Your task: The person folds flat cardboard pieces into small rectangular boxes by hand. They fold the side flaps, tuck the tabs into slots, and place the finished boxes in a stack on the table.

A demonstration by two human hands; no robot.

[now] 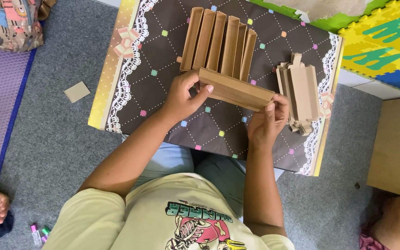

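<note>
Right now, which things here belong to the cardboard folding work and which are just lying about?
In use: long folded brown cardboard piece held by left hand and right hand; row of folded pieces; flat stack; patterned dark board.
Lying about: small cardboard square; little tubes; patterned bag.

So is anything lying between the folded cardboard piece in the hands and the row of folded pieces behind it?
Nothing visible. The folded cardboard piece, held at its ends by the left hand and right hand, sits right against the row of folded pieces.
</note>
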